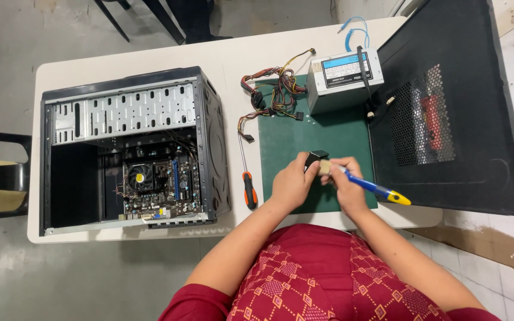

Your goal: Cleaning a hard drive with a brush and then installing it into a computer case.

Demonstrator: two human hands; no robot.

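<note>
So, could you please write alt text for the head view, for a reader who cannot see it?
Over a green mat, the left hand holds a small black part while the right hand works a blue-and-yellow-handled brush against it. An open computer case lies to the left, a screwdriver beside the mat, and a power supply behind.

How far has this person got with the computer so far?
Done: the side panel is off the computer case and the power supply sits out on the green mat.
In hand: left hand holds a small black part; right hand holds a brush against it.
Left: the motherboard remains inside.
</note>
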